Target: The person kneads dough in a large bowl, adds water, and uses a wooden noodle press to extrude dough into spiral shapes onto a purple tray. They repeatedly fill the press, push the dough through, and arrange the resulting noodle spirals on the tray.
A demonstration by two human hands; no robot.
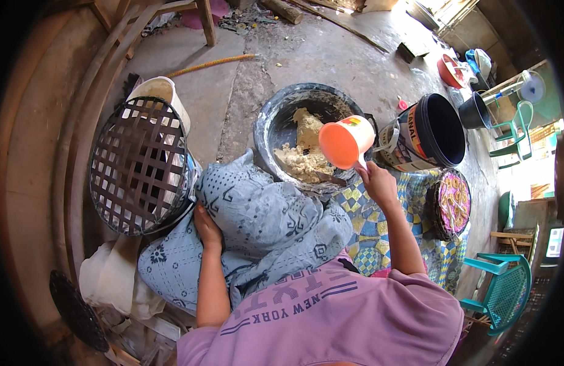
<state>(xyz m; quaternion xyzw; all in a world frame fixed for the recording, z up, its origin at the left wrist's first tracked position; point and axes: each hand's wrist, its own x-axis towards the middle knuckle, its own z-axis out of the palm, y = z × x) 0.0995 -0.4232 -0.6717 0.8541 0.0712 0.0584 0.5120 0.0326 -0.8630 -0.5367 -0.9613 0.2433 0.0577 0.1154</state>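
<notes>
My right hand grips the handle of an orange plastic dipper, held over the right part of a large dark basin. Pale crumbly dough lies inside the basin, with a dark flat tool near its front. My left hand rests against the patterned light-blue cloth over my legs, fingers lying along it and partly hidden.
Left, a woven tray leans over white buckets. Right stand a black bucket, a round tray of rings on a checked mat, and teal chairs. A yellow hose crosses the concrete floor.
</notes>
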